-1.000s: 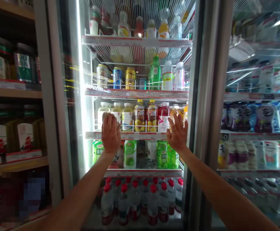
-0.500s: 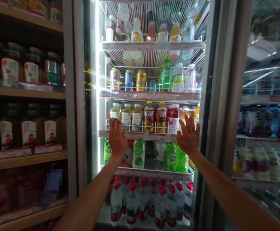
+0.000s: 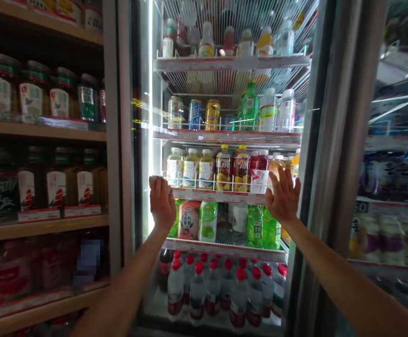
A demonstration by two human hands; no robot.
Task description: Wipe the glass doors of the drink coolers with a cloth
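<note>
A glass cooler door [image 3: 221,223] stands in front of me, showing reflections over the lit drinks behind it. Near the door's left side, my left hand [image 3: 163,203] is raised with its fingers closed. A small pale cloth-like wad [image 3: 152,179] peeks out at its fingertips; most of it is hidden. On the right, my right hand [image 3: 284,196] has its fingers spread, apparently flat against the glass. Behind the hands, a wire-fronted shelf holds tea bottles [image 3: 207,168] and a red drink bottle [image 3: 259,171].
Left of the cooler, wooden shelves [image 3: 42,135] hold rows of bottles. Metal frames [image 3: 353,140] separate this door from another cooler section on the right. Red-capped water bottles [image 3: 197,292] fill the bottom, and cans [image 3: 212,114] stand on an upper shelf.
My left hand has slid left across the glass, from in front of the pale tea bottles toward the bright door edge. The right hand stays spread in nearly the same place; the view has shifted slightly.
</note>
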